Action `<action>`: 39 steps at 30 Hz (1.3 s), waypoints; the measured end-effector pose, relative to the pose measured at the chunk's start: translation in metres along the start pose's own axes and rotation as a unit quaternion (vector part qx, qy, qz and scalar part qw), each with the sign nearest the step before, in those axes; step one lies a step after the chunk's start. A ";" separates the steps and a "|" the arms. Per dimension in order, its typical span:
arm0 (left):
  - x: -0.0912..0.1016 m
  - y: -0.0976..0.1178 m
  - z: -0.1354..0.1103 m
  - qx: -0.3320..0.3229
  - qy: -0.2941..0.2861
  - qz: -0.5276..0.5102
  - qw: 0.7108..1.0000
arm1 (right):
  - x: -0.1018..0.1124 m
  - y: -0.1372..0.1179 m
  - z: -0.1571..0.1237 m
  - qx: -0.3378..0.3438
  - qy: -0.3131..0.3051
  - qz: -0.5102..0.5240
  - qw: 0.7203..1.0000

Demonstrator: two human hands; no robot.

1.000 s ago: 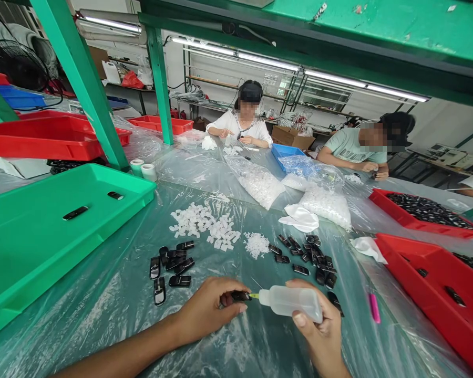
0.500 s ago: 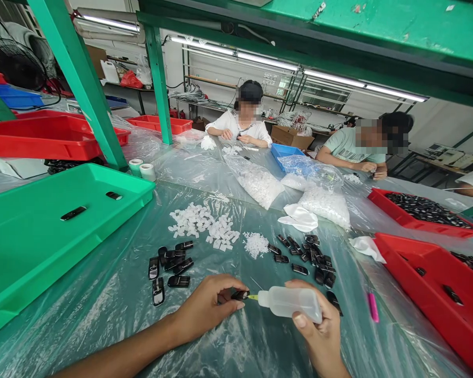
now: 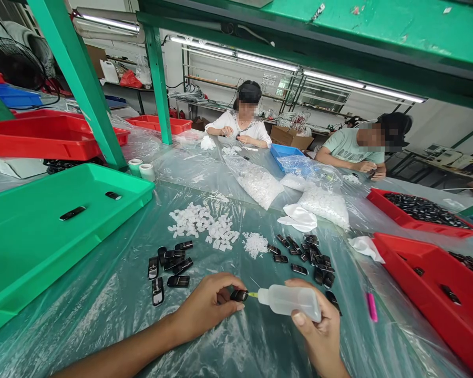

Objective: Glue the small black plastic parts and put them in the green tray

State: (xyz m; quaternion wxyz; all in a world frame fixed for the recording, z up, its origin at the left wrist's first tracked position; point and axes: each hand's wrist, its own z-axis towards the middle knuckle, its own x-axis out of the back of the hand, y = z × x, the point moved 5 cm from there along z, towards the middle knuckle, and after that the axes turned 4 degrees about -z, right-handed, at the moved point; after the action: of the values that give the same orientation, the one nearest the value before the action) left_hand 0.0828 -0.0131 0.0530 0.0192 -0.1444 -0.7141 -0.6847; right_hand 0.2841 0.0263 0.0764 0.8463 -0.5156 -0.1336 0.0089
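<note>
Between the thumb and fingers of my left hand (image 3: 208, 302) is a small glossy black plastic part (image 3: 238, 295). My right hand (image 3: 319, 325) grips a translucent squeeze bottle (image 3: 286, 300), held nearly level. Its thin yellowish tip (image 3: 253, 295) points left and meets, or almost meets, the end of the black part; I cannot tell which. Several similar black parts (image 3: 177, 257) lie beyond my left hand, and a looser heap of them (image 3: 315, 257) is beyond my right. Small white pieces (image 3: 220, 231) and a pile of finer white bits (image 3: 255, 244) lie farther back.
A green tray (image 3: 102, 226) with two black parts stands at left. Red trays (image 3: 413, 294) line the right side, near a pink stick (image 3: 371, 307). Bags of white pieces (image 3: 256, 184) lie mid-table. Two people (image 3: 240, 123) work across the table beneath a green frame (image 3: 160, 84).
My left hand has turned the black part slightly, so more of its glossy face shows. The bottle stays almost in place, its tip still at the part.
</note>
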 end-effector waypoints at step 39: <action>0.002 0.001 0.000 -0.005 0.009 0.009 1.000 | 0.002 0.002 0.000 -0.003 -0.006 -0.002 1.000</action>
State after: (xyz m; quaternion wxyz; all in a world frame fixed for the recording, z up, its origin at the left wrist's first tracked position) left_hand 0.0814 -0.0128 0.0541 0.0310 -0.1453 -0.7089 -0.6895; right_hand 0.2865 0.0275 0.0746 0.8437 -0.5181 -0.1400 0.0096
